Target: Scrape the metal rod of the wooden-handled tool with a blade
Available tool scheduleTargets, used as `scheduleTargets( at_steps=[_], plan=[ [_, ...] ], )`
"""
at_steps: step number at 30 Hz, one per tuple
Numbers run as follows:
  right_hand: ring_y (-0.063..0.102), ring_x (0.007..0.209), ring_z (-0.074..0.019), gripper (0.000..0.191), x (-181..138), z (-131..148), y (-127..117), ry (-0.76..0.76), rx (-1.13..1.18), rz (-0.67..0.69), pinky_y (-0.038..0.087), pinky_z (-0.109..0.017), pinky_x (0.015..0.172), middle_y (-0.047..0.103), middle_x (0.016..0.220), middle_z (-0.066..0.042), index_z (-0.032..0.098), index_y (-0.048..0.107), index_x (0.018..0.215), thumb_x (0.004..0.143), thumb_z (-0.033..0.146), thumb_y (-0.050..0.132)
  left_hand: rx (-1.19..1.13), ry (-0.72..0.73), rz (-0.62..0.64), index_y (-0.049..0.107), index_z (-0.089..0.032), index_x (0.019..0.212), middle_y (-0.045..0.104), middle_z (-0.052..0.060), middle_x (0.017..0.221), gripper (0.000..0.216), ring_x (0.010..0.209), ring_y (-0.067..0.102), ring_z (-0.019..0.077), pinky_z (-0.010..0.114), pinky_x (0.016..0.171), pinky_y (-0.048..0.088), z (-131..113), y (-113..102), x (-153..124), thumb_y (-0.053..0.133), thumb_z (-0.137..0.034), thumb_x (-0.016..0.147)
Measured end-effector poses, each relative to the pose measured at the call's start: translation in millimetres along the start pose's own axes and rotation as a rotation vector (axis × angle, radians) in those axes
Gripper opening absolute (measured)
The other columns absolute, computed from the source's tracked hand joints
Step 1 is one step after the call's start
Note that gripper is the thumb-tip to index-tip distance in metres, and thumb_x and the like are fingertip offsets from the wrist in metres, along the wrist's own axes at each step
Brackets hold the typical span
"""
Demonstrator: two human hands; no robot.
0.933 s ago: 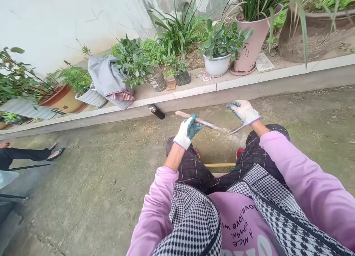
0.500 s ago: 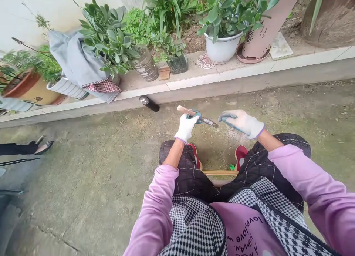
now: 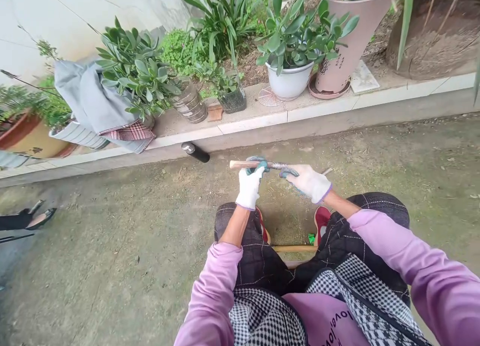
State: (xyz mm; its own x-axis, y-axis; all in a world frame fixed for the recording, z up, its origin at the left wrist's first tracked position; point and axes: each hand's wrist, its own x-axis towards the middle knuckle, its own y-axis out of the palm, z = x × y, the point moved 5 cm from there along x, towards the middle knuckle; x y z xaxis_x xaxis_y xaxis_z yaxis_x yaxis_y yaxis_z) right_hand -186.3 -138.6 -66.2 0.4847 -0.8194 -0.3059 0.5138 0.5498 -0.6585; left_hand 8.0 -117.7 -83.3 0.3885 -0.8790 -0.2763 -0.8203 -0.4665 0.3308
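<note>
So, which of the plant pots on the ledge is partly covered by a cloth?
The striped pot at the left: a grey cloth hangs over it. The white pot and the pink pot are uncovered.

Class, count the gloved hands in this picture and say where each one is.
2. The left hand grips the stick near its pale end; the right hand closes on its other end, with a thin tool poking out behind. No others show.

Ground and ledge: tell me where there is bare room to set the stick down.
Bare concrete ground lies left of the knees, between the ledge and another person's sandalled foot. More lies right of the right hand, below the ledge. The ledge is crowded with potted plants and a grey cloth; a dark flask lies at its foot.
</note>
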Motion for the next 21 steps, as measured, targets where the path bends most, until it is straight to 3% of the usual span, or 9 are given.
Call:
scheduleTargets(
  at_steps=[3,7,10,12,15,18,21],
  plan=[
    [0.078,0.117,-0.0279,0.035,-2.1,-5.0,-17.1,0.042,-0.096,-0.055,0.055,-0.031,0.099,0.086,0.130,-0.010,0.025,0.080,0.137,0.109,0.029,0.059,0.033,-0.052,0.047,0.077,-0.017,0.090,0.077,0.002,0.086,0.028,0.076,0.074,0.0168,0.031,0.081,0.064,-1.0,-4.1,-1.6,0.097,-0.014,0.072],
    [0.078,0.116,-0.0302,0.052,-2.8,-11.5,-15.1,0.067,-0.225,0.022,0.055,-0.033,0.096,0.084,0.136,-0.013,0.026,0.067,0.161,0.110,0.034,0.062,0.067,-0.183,0.135,0.075,-0.017,0.087,0.072,0.000,0.076,0.039,0.071,0.073,0.0188,0.036,0.082,0.065,3.4,-10.8,-0.3,0.106,-0.022,0.064],
    [0.078,0.108,-0.0286,0.039,-2.3,-14.4,-3.2,0.021,-0.267,0.176,0.053,-0.032,0.091,0.086,0.125,-0.012,0.024,0.080,0.141,0.109,0.034,0.059,0.164,-0.219,0.220,0.076,-0.015,0.083,0.072,0.002,0.072,0.042,0.065,0.069,0.0168,0.031,0.071,0.060,6.5,-15.3,-0.6,0.109,-0.025,0.058],
    [0.075,0.097,-0.0252,0.036,-3.0,-14.0,2.8,-0.076,-0.113,0.272,0.053,-0.031,0.086,0.085,0.111,-0.009,0.021,0.083,0.125,0.108,0.037,0.056,0.182,-0.234,0.286,0.077,-0.014,0.081,0.074,0.004,0.072,0.045,0.061,0.067,0.0151,0.026,0.061,0.053,8.1,-17.5,-3.6,0.109,-0.028,0.053],
    [0.068,0.081,-0.0219,0.045,-6.6,-12.7,10.5,-0.232,0.187,0.427,0.051,-0.032,0.079,0.078,0.088,-0.004,0.018,0.081,0.102,0.104,0.056,0.057,0.146,-0.246,0.365,0.077,-0.014,0.085,0.075,0.004,0.073,0.051,0.058,0.066,0.0140,0.022,0.054,0.046,9.0,-21.4,-13.6,0.108,-0.035,0.050],
    [0.058,0.070,-0.0182,0.052,-10.5,-14.8,19.2,-0.272,0.294,0.543,0.044,-0.031,0.069,0.066,0.071,0.000,0.019,0.070,0.080,0.089,0.071,0.067,0.158,-0.232,0.423,0.077,-0.013,0.089,0.076,0.005,0.075,0.053,0.064,0.069,0.0147,0.022,0.060,0.050,8.9,-27.4,-26.0,0.108,-0.038,0.053],
    [0.054,0.065,-0.0168,0.044,-12.9,-18.0,20.0,-0.207,0.263,0.559,0.039,-0.031,0.065,0.061,0.066,0.002,0.022,0.063,0.076,0.080,0.064,0.071,0.194,-0.248,0.527,0.081,-0.012,0.105,0.082,0.010,0.093,0.056,0.083,0.077,0.0210,0.028,0.079,0.059,10.3,-33.4,-30.2,0.107,-0.034,0.060]
  ],
)
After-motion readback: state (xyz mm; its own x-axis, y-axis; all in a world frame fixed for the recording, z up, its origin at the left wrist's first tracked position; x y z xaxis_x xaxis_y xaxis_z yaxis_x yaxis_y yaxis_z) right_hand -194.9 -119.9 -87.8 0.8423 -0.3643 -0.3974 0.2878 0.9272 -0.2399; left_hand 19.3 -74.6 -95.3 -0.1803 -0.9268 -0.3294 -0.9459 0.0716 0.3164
